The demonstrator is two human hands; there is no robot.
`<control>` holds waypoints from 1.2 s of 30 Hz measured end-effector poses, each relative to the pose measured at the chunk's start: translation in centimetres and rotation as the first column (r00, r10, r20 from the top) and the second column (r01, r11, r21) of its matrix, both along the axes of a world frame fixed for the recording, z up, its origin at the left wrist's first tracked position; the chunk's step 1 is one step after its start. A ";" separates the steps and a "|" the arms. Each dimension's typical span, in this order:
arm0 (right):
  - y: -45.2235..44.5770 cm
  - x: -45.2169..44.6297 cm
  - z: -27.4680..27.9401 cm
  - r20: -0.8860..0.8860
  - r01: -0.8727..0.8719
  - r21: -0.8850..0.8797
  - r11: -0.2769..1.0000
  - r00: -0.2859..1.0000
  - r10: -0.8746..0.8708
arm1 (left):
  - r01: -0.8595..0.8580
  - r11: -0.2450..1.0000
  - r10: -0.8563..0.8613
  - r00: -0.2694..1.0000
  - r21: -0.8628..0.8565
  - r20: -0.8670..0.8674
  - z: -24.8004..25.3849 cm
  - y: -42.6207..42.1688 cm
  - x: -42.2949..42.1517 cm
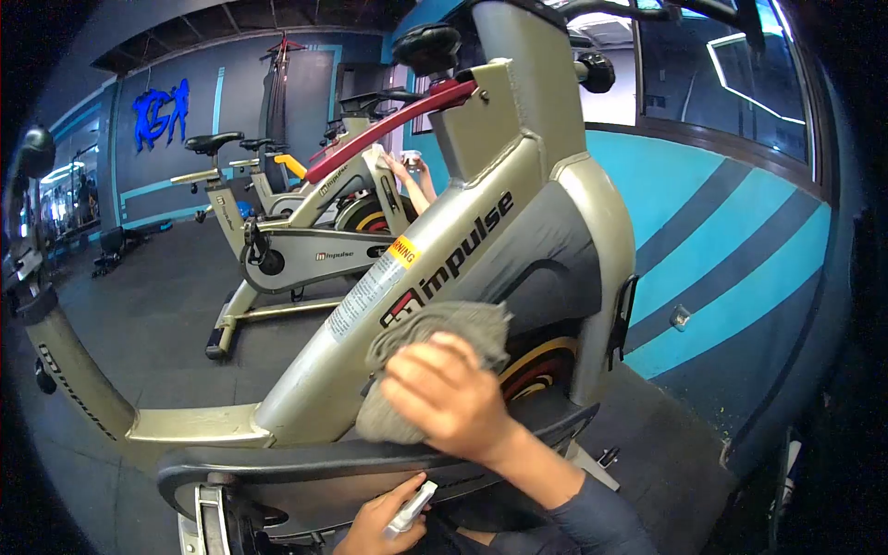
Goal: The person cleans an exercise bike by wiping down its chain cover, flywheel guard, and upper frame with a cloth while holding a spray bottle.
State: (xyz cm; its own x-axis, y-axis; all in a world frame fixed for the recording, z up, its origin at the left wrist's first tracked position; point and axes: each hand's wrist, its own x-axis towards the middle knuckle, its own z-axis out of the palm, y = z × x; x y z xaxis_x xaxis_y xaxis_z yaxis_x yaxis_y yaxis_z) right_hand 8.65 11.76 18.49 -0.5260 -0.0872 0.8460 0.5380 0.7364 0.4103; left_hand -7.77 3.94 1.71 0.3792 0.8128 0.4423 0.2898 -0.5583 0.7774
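My right hand (444, 393) is closed around a bunched grey cloth (462, 328). The cloth lies against the silver frame (370, 342) of an exercise bike, just under its printed brand name. Low in the view, my left hand (381, 523) is wrapped around what looks like a spray bottle (413, 507); only its white trigger head shows. That hand is beside the bike's dark lower cover (342, 486). A red lever (388, 129) slants along the upper frame.
Another exercise bike (305, 254) stands behind on the dark floor. A person's hands (416, 180) work beside it with a spray bottle (412, 161). To the right runs a turquoise striped wall (721, 231). A pedal crank (211, 518) is at the bottom left.
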 end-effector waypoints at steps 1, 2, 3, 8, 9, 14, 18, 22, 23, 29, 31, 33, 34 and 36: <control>-0.1 -0.4 -0.5 0.024 -0.004 0.015 1.000 1.000 0.003 | -0.001 1.000 0.002 1.000 -0.016 0.027 0.2 0.1 0.0; -0.1 -0.6 -0.8 0.049 -0.007 0.030 1.000 0.999 0.005 | 0.003 1.000 -0.003 1.000 -0.004 0.017 0.5 0.0 0.1; 0.0 -0.6 -0.8 0.070 -0.008 0.067 0.998 0.998 0.003 | 0.021 1.000 -0.021 0.997 -0.009 0.079 1.2 -0.5 0.2; 0.0 3.0 2.7 0.181 0.099 0.207 0.973 0.974 -0.137 | 0.003 0.999 -0.008 0.995 0.042 0.104 1.6 -0.7 0.3; 0.2 4.0 3.8 0.144 0.128 0.237 0.963 0.976 -0.165 | 0.022 0.999 -0.019 0.994 -0.033 0.110 1.6 -0.7 0.2; 1.2 9.6 10.7 -0.118 0.443 0.268 0.856 0.897 -0.427 | 0.044 0.998 -0.037 0.991 -0.050 0.128 1.3 -0.4 0.2; 0.9 9.2 11.3 -0.222 0.507 0.116 0.854 0.851 -0.475 | 0.011 0.973 -0.008 1.000 0.231 -0.013 1.2 0.1 0.4; 0.3 6.6 7.9 -0.186 0.415 0.030 0.909 0.896 -0.403 | 0.021 0.996 -0.022 1.000 0.083 0.012 0.4 0.3 0.0; 0.4 5.9 6.8 -0.181 0.367 0.027 0.930 0.917 -0.356 | 0.020 0.998 -0.020 1.000 0.064 -0.002 0.6 0.3 0.0; -0.5 1.4 -0.1 -0.049 0.129 0.003 0.992 0.990 -0.129 | 0.009 1.000 -0.009 1.000 0.028 -0.004 0.8 0.0 0.1; -0.8 1.0 -0.4 0.018 0.134 0.064 0.989 0.991 -0.135 | 0.012 1.000 -0.012 1.000 0.021 -0.013 1.0 0.0 0.2; -0.8 2.1 0.6 0.062 0.159 0.125 0.979 0.984 -0.167 | 0.027 1.000 -0.027 0.999 0.000 -0.027 1.6 -0.1 0.2; -0.8 3.0 1.2 0.113 0.183 0.174 0.968 0.972 -0.204 | 0.022 1.000 -0.022 0.999 0.007 -0.029 2.0 -0.1 0.2; -0.5 4.7 2.4 0.092 0.247 0.235 0.940 0.957 -0.274 | 0.031 0.986 -0.033 0.999 0.163 0.013 2.9 0.0 0.4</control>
State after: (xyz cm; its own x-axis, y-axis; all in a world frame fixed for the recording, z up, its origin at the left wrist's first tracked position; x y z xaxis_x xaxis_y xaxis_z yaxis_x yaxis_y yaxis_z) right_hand 13.34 11.23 20.92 -0.6529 -0.1087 0.7496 0.6347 0.4617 0.6197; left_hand -7.35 3.99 4.57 0.3956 0.7171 0.5738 0.2583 -0.6865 0.6798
